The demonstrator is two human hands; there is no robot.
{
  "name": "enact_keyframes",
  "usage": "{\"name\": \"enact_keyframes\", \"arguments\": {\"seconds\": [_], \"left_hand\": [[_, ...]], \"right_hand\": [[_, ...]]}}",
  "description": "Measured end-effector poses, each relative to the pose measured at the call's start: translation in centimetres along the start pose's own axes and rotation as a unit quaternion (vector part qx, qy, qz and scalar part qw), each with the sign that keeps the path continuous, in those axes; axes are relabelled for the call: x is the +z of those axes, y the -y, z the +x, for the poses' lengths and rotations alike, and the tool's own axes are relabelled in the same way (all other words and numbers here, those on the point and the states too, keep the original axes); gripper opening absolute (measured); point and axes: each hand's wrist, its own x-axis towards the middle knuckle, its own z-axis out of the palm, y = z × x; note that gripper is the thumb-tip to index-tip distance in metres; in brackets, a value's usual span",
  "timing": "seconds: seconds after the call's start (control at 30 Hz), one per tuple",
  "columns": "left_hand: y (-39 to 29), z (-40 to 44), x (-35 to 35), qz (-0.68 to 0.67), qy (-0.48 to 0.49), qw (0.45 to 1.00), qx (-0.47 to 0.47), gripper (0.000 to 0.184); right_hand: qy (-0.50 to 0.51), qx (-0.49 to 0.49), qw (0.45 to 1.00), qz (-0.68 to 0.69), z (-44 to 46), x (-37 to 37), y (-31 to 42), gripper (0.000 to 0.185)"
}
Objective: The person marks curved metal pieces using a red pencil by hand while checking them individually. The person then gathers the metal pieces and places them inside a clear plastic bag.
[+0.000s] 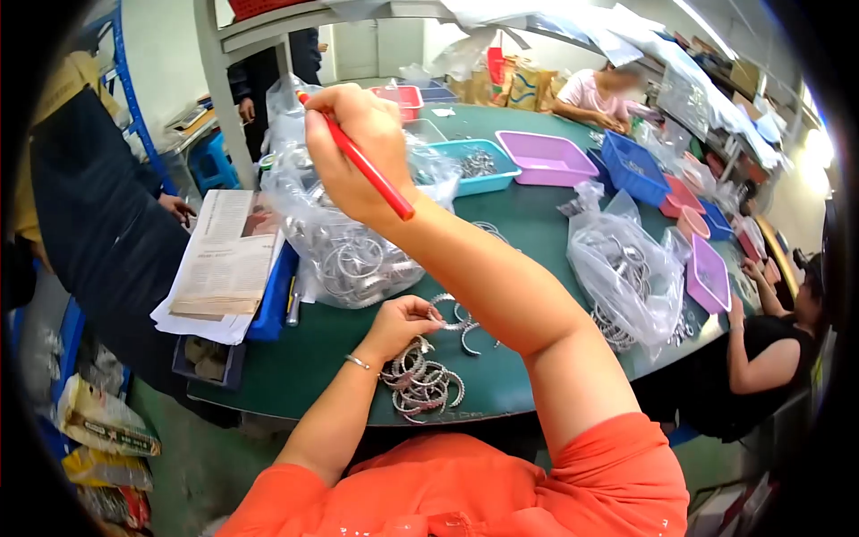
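The work seems midway: before the bag (358, 259), a ring (450, 326) is pinched by the left hand (400, 324) and a pen (365, 166) gripped by the right hand (358, 143), with bagged rings seemingly left.

Brightly lit, with a glowing ceiling tube (705, 28) and white glare (815, 157) at right, bowed edges and black corners.

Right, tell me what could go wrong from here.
The curved metal bands heaped by the table's near edge could get knocked off by the left hand working beside them. The red pen-like tool in the raised right hand might snag the clear plastic bag, though this view can't settle how close they are.
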Motion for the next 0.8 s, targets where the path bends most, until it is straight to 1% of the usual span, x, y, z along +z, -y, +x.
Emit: {"name": "enact_keyframes", "arguments": {"seconds": [0.03, 0.07, 0.13, 0.2, 0.23, 0.3, 0.33, 0.37, 0.43, 0.47, 0.53, 0.57, 0.63, 0.67, 0.7, 0.73, 0.77, 0.8], "left_hand": [[-0.3, -0.2, 0.1, -0.006, 0.001, 1.000, -0.002, 0.016], [-0.1, -0.3, -0.2, -0.006, 0.000, 1.000, -0.002, 0.016], [0.1, -0.1, -0.2, -0.031, 0.008, 0.999, 0.009, 0.016], [-0.1, 0.1, -0.1, -0.016, 0.016, 1.000, 0.006, 0.016], [-0.2, 0.0, 0.0, -0.017, 0.004, 1.000, 0.007, 0.017], [0.1, 0.0, 0.2, -0.019, -0.014, 1.000, 0.021, 0.020], [-0.6, -0.3, 0.5, -0.015, 0.000, 0.998, 0.057, 0.031], [0.3, 0.0, 0.2, -0.021, -0.019, 0.997, 0.077, 0.036], [1.3, 0.6, 0.6, -0.028, -0.029, 0.995, 0.093, 0.041], [1.4, 0.5, 0.6, -0.038, -0.029, 0.995, 0.086, 0.041], [0.9, 0.1, 0.5, -0.057, -0.037, 0.995, 0.077, 0.043], [0.6, -0.2, 0.4, -0.067, -0.042, 0.994, 0.073, 0.043], [0.2, -0.3, 0.5, -0.087, -0.050, 0.993, 0.066, 0.045], [0.3, -0.1, 0.7, -0.004, -0.062, 0.990, 0.128, 0.039], [0.7, 0.2, -0.1, -0.014, -0.007, 0.996, 0.091, 0.035], [1.0, 0.3, -1.0, -0.023, 0.047, 0.997, 0.053, 0.031], [0.3, -0.1, -0.2, -0.044, -0.001, 0.998, 0.034, 0.023], [0.1, 0.0, -0.3, -0.046, -0.002, 0.998, 0.036, 0.023]], "right_hand": [[-0.009, -0.020, 1.000, -0.008, -0.2, 0.1, -0.3, 0.005], [-0.009, -0.020, 1.000, -0.007, -0.4, 0.5, -0.4, 0.005], [0.015, 0.015, 1.000, -0.021, -0.6, 0.6, -0.5, 0.005], [-0.002, -0.032, 0.998, -0.058, -1.0, 1.5, -0.6, 0.007], [0.012, -0.042, 0.997, -0.063, -1.4, 1.6, 0.0, 0.008], [0.014, -0.059, 0.998, -0.001, -2.4, 2.9, 1.1, 0.007], [0.036, -0.070, 0.997, 0.011, -3.0, 3.7, 1.8, 0.009], [0.081, -0.074, 0.994, 0.009, -3.5, 4.0, 3.0, 0.011], [0.078, -0.132, 0.984, 0.088, -4.0, 4.4, 5.0, 0.014], [0.063, -0.136, 0.981, 0.123, -4.3, 4.8, 5.8, 0.016], [0.095, -0.136, 0.977, 0.133, -4.5, 4.3, 6.7, 0.016], [0.096, -0.134, 0.977, 0.134, -4.5, 3.8, 6.7, 0.016], [0.133, -0.126, 0.976, 0.121, -4.4, 2.0, 5.9, 0.015], [0.145, -0.132, 0.976, 0.090, -4.4, 1.0, 5.0, 0.014], [0.157, -0.138, 0.976, 0.060, -4.5, -0.2, 3.9, 0.014], [0.152, -0.119, 0.981, 0.031, -4.8, -1.6, 3.0, 0.014], [0.162, -0.105, 0.981, -0.001, -4.8, -3.1, 1.9, 0.014], [0.166, -0.095, 0.981, -0.035, -4.9, -4.7, 0.8, 0.013]]}}
